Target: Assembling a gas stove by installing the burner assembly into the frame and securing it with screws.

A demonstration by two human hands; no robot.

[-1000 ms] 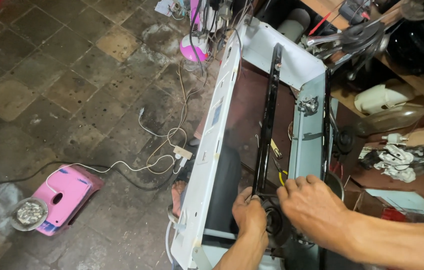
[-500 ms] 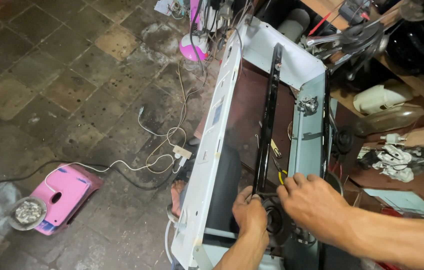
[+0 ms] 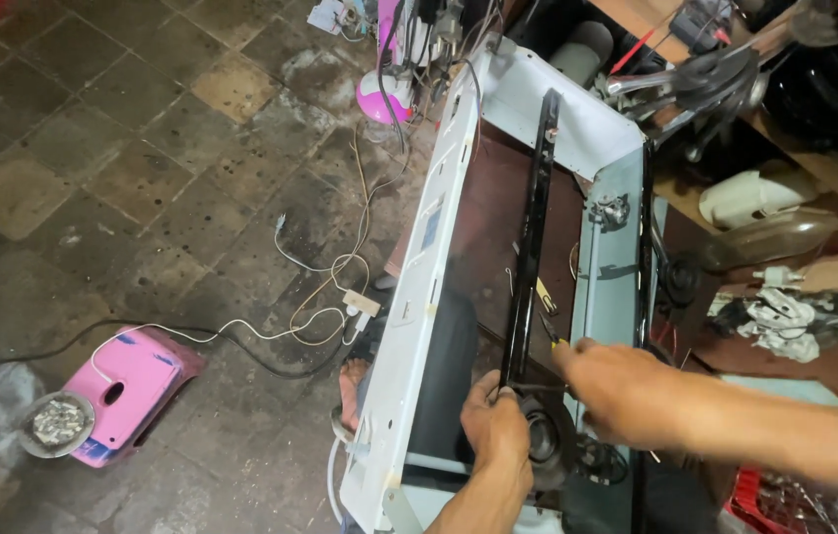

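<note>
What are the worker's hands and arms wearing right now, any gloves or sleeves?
No gloves: the left hand and right hand are both bare. Both forearms are bare as far as the frame shows, with no sleeve, cuff or watch in view. Whether there is a ring cannot be told.

Long black metal bar [image 3: 530,247] runs lengthwise inside a pale blue-white open frame [image 3: 417,297], slightly tilted, far end near the frame's top wall. Near end meets a round black speaker [image 3: 545,438], which sits low in the frame. Thin tool with yellow handle [image 3: 549,331], maybe a screwdriver, lies just beside the bar, partly hidden.
</note>
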